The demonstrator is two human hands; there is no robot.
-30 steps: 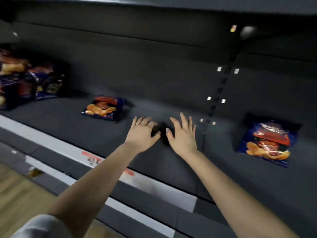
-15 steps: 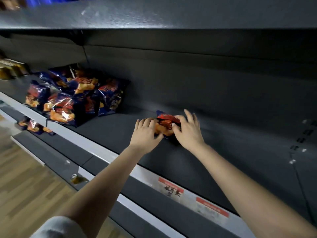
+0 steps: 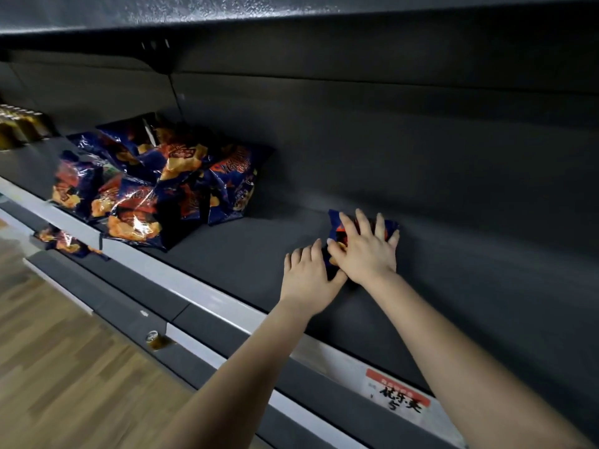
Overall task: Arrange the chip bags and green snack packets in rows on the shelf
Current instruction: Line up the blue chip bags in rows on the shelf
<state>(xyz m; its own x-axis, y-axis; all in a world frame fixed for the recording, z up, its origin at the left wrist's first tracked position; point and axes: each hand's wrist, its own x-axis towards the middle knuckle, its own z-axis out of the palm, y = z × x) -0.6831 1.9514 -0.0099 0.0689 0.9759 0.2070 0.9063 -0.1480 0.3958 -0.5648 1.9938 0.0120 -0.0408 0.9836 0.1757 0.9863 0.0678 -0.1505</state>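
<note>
A small dark-blue chip bag (image 3: pixel 334 219) lies on the dark shelf (image 3: pixel 246 254), near the back wall. My right hand (image 3: pixel 366 254) rests flat on top of it with fingers spread, covering most of it. My left hand (image 3: pixel 306 280) touches the bag's left edge with straight fingers. A loose pile of several similar blue chip bags (image 3: pixel 155 183) sits further left on the same shelf. No green packets are in view.
Another chip bag (image 3: pixel 63 241) lies on the lower shelf at the left. Gold-coloured items (image 3: pixel 16 128) stand at the far left. A small can (image 3: pixel 155 338) sits below the shelf edge. A red-and-white price label (image 3: pixel 398 400) marks the front rail. The floor (image 3: pixel 48 367) is wooden.
The view has swung so the pile now shows at the left. Both hands came onto the single bag, and the right hand has slid over its top.
</note>
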